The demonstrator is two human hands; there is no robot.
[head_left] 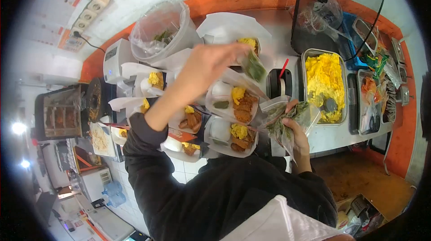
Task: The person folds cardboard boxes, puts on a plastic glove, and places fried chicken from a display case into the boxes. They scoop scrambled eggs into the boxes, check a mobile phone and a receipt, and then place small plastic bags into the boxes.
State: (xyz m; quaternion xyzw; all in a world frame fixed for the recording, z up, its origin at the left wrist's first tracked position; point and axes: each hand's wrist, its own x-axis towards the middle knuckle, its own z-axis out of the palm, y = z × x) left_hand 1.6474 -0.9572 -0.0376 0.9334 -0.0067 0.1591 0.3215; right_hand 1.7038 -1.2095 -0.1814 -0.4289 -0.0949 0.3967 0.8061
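Observation:
My left hand (208, 68) reaches across the counter, its fingers closed on a small clear packet of something green (254, 67). The packet hangs over the far boxes. My right hand (295, 126) grips a clear plastic bag (310, 111) holding green contents, right of the boxes. Below and between the hands is an open white food box (246, 77) with rice (222, 89), yellow egg-like food (238, 94), brown fried pieces (244, 110) and a green packet (221, 104). A similar filled box (232, 151) sits nearer me. The far box (248, 43) is partly hidden by my left hand.
A metal tray of yellow food (324, 79) stands right of a black round container with a red stick (274, 84). A lined clear bucket (161, 32) is at the back left. More filled boxes (191, 120) stand left. A black cable (296, 16) hangs behind.

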